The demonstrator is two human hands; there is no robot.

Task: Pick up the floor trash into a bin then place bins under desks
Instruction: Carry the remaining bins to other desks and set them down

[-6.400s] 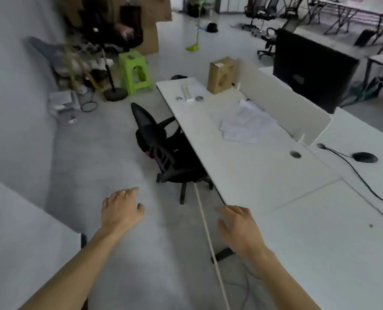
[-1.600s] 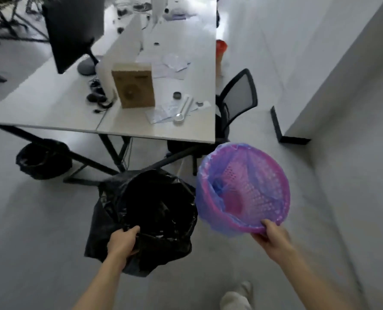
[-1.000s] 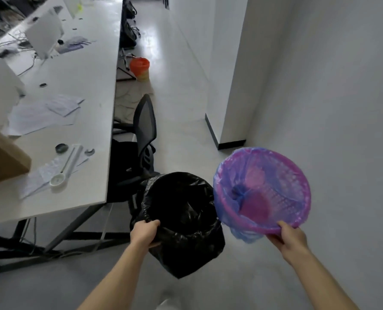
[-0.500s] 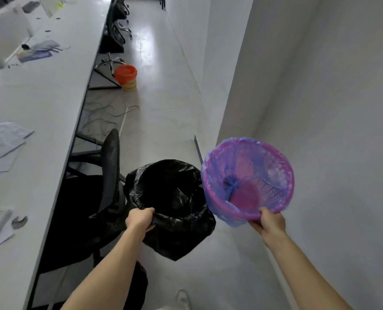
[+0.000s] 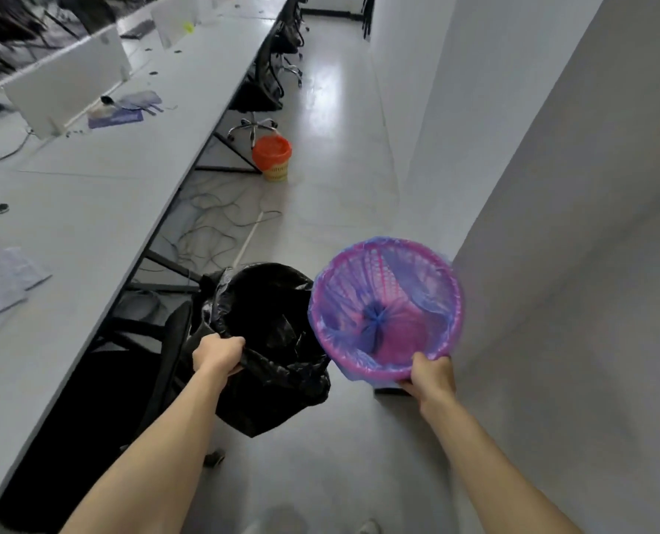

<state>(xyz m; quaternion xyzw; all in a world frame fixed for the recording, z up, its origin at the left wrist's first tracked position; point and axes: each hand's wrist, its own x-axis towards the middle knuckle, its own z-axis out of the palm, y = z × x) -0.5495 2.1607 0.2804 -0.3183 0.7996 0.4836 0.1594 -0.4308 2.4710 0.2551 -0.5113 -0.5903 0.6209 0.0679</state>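
My left hand (image 5: 219,353) grips the near rim of a bin lined with a black bag (image 5: 270,329), carried above the floor. My right hand (image 5: 432,377) holds the near rim of a pink mesh bin with a blue liner (image 5: 386,308), tilted so its inside faces me. The two bins hang side by side, nearly touching. An orange-lined bin (image 5: 272,156) stands on the floor farther down the aisle, beside the long white desk (image 5: 101,179).
A black office chair (image 5: 166,364) sits at the desk just left of the black bin. Loose cables (image 5: 212,221) lie on the floor under the desk edge. More chairs (image 5: 270,79) stand farther along. A white wall and pillar (image 5: 532,186) bound the aisle on the right.
I have moved forward along the aisle with both bins in hand. The orange-lined bin and the cables on the floor are closer now, and the near chair has slid down-left in view.
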